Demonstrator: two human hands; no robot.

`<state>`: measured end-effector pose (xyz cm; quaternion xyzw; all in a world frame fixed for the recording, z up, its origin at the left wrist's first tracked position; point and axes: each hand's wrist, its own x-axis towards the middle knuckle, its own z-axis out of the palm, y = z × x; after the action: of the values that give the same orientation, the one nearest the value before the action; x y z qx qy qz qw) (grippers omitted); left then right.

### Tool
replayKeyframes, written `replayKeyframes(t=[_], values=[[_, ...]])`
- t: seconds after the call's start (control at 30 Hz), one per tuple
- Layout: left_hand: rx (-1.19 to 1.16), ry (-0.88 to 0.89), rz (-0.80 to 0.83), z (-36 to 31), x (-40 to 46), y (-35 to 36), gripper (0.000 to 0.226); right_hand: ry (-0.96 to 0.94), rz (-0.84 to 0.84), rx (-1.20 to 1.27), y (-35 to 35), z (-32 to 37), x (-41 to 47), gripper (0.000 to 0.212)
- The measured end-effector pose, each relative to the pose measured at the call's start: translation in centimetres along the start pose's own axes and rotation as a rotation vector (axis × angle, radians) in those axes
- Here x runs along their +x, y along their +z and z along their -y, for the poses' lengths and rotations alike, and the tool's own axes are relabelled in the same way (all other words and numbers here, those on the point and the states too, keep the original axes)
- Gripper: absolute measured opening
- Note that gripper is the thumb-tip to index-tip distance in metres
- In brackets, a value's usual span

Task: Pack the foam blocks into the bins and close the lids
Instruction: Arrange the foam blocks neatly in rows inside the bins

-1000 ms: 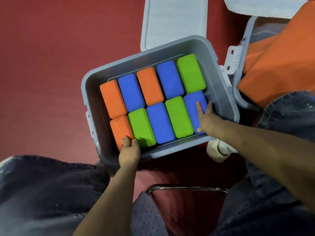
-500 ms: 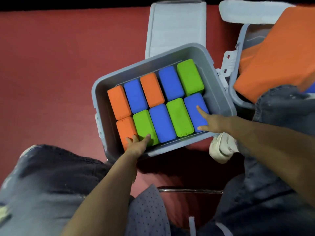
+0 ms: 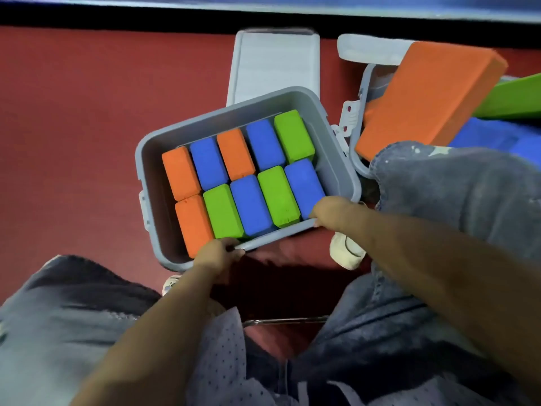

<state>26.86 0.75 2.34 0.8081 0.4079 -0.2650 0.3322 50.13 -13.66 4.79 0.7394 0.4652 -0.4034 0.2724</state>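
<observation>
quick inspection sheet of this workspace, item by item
surface: red floor, bare at left
job's things: grey bin holds ten foam blocks in two rows, lid off, lying behind it; second bin at right holds a large orange block
clutter: nothing seen
grippers: left hand and right hand both grip the bin's near rim
cables: nothing seen
surroundings: the person's jeans, a white shoe

Red carpet floor point(image 3: 73, 118); dark baseboard strip point(image 3: 117, 20) along the far edge.
</observation>
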Motion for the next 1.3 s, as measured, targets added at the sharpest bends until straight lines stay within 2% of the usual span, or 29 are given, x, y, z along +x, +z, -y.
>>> replayKeyframes(t=[0.1, 0.27, 0.37, 0.53, 0.7, 0.77, 0.87, 1.0, 1.2, 1.3], values=[[-0.046, 0.014, 0.027, 1.0, 0.5, -0.6, 0.043, -0.021, -0.018, -0.013, -0.6, -0.1, 0.4, 0.038], [0.020, -0.006, -0.074, 1.9, 0.2, -0.1, 0.040, -0.084, -0.064, -0.142, -0.8, 0.1, 0.3, 0.032], [0.009, -0.062, -0.127, 3.0, 0.6, -0.7, 0.038, -0.148, -0.168, -0.237, -0.5, 1.1, 0.7, 0.026], [-0.054, -0.207, -0.225, 5.2, 2.2, -3.9, 0.032, -0.164, -0.391, -0.136, 0.5, 4.5, 1.4, 0.030], [-0.175, -0.224, -0.102, 4.2, 3.0, -5.5, 0.037, -0.131, -0.290, -0.050, -0.6, 5.1, 2.3, 0.028], [-0.207, -0.217, -0.098, 2.3, 3.1, -5.9, 0.039, -0.119, -0.209, 0.035, -1.2, 5.0, 2.5, 0.029], [-0.363, -0.168, -0.204, -1.6, 3.1, -6.6, 0.041, -0.149, -0.166, 0.211, -2.0, 4.8, 0.7, 0.039], [-0.519, -0.011, -0.224, -7.0, 2.0, -6.3, 0.037, -0.146, -0.305, 0.513, -1.4, 3.5, -4.2, 0.051], [-0.546, 0.217, -0.070, -15.1, -1.8, -5.3, 0.019, 0.112, -0.518, 0.970, 1.5, -1.6, -11.3, 0.049], [-0.530, 0.278, -0.003, -18.0, -4.0, -4.7, 0.022, 0.191, -0.598, 1.226, 3.7, -4.0, -14.0, 0.051]])
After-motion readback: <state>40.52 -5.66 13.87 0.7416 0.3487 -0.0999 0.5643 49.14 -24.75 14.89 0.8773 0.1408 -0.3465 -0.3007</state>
